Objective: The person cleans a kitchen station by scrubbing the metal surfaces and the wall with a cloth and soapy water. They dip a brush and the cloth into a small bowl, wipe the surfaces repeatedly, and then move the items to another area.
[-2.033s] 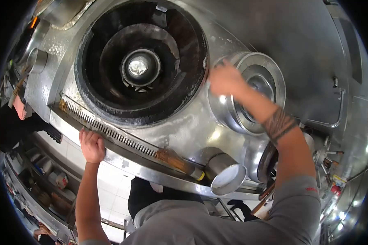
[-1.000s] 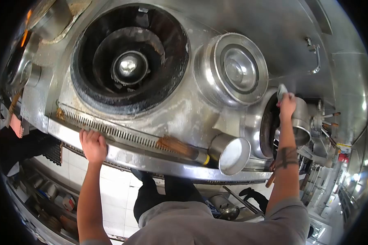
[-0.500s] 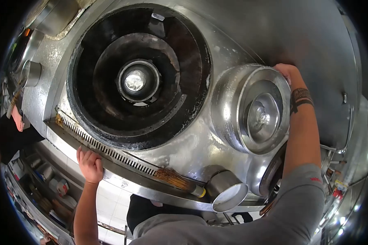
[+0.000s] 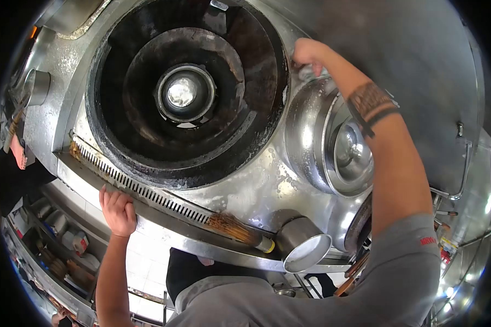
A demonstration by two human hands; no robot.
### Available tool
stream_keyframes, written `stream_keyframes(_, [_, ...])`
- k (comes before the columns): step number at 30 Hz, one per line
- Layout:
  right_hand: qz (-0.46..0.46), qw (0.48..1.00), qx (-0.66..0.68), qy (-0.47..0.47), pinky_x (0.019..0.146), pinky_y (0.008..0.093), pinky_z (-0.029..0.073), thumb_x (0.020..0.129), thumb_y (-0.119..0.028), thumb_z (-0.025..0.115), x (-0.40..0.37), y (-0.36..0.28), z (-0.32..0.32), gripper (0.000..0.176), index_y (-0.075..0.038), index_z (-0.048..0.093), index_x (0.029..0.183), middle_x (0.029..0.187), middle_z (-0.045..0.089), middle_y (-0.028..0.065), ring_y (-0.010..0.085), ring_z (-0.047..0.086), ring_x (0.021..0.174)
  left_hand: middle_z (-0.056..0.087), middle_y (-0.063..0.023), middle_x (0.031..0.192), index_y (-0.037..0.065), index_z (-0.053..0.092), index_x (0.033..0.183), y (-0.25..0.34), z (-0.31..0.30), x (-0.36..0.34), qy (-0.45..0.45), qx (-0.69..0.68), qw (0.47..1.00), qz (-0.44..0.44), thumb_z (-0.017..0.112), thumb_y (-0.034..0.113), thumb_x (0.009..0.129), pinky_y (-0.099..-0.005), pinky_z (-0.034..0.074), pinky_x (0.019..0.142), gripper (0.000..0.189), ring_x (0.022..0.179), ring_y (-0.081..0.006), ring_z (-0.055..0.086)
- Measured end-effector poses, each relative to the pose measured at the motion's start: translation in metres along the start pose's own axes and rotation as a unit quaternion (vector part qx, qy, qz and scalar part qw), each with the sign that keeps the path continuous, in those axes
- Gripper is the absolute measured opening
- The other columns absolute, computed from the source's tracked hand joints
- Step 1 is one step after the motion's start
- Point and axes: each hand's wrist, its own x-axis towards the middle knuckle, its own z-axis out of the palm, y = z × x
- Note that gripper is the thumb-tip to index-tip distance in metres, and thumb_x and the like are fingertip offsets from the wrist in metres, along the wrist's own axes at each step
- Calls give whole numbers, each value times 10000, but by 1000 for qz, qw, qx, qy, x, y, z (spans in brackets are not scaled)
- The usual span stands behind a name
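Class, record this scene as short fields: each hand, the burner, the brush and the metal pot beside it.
Left hand: resting at the counter's front edge
Right hand: holding a pale, cloth-like item by the far side of the round metal vessel
Burner: black ring, shiny metal centre
Brush: bristles toward the slotted strip
Metal pot: beside the brush's yellow-banded end

1 cam, head-worn: sits above & behind L grip [image 4: 119, 212] & R grip [image 4: 309, 53], facing fwd & steeply down, fairly close; wide fisheye w/ dark edges, tabletop [image 4: 256, 188] in frame betw. the 2 grips.
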Motion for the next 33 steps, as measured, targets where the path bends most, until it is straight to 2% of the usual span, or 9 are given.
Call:
stream_keyframes(3, [-24, 996, 68, 44, 813, 542, 625, 844, -145, 741, -16, 19, 14, 371, 118, 697, 1101, 960, 749, 261, 412, 758, 931, 568, -106, 774, 61, 606, 747, -3, -1, -2, 4, -9, 1000, 6, 544, 86, 817, -537, 324, 1171, 97, 826, -339, 548])
stream_keyframes(5, [-267, 882, -11, 388, 906, 472, 592, 773, -144, 753, 12, 58, 30, 406, 27, 744, 1142, 1000, 756, 270, 412, 754, 868, 579, -106, 783, 60, 610, 751, -3, -2, -2, 9, -8, 1000, 13, 546, 80, 823, -528, 331, 1169, 98, 822, -337, 549])
stream_keyframes(7, [-142, 876, 46, 459, 890, 449, 590, 765, -175, 735, 18, 57, 29, 359, 16, 771, 1067, 1005, 758, 260, 408, 747, 890, 589, -103, 792, 61, 614, 753, -2, -2, -4, 4, -4, 1000, 16, 547, 77, 825, -522, 340, 1161, 100, 824, -334, 552])
stream_keyframes(11, [-9, 960, 62, 273, 779, 482, 591, 800, -220, 665, 41, 58, 40, 269, 27, 771, 821, 888, 731, 281, 413, 736, 871, 589, -96, 790, 64, 621, 756, -5, 1, -6, 20, -9, 999, 34, 545, 82, 847, -518, 344, 1158, 120, 835, -328, 559])
stream_keyframes(15, [-230, 910, -259, 226, 745, 484, 599, 798, -144, 598, -14, 16, 85, 248, 41, 762, 793, 865, 719, 283, 446, 727, 828, 592, -82, 787, 79, 629, 755, -10, 1, -12, 14, 3, 999, 38, 563, 92, 861, -514, 356, 1153, 126, 843, -320, 566])
stream_keyframes(20, [-193, 911, -228, 285, 1104, 415, 451, 814, -109, 618, -128, -19, 151, 312, -27, 787, 1064, 1101, 739, 191, 357, 660, 1156, 611, -94, 793, 74, 642, 749, -17, 1, -14, 57, -4, 996, 66, 584, 93, 855, -502, 394, 1112, 123, 853, -330, 573])
stream_keyframes(24, [-212, 864, -270, 368, 1129, 435, 402, 815, -97, 628, -150, -32, 204, 305, -41, 771, 1079, 1124, 726, 140, 332, 618, 1198, 627, -109, 777, 66, 681, 752, -21, 0, -21, 73, -9, 996, 57, 603, 115, 869, -496, 415, 1088, 149, 854, -332, 595])
stream_keyframes(31, [-124, 889, -29, 439, 914, 467, 530, 774, -80, 674, -214, -81, 348, 184, -55, 764, 932, 966, 742, 157, 366, 676, 979, 653, -96, 791, 74, 691, 713, -28, 1, -25, 104, -5, 993, 56, 603, 164, 871, -489, 397, 1127, 202, 918, -314, 609])
stream_keyframes(33, [43, 879, 256, 400, 849, 478, 562, 792, -69, 665, -248, -117, 364, 200, -49, 773, 959, 956, 761, 180, 380, 712, 919, 672, -100, 807, 73, 695, 713, -26, 1, -28, 97, 4, 994, 48, 589, 177, 879, -489, 384, 1140, 222, 926, -314, 611])
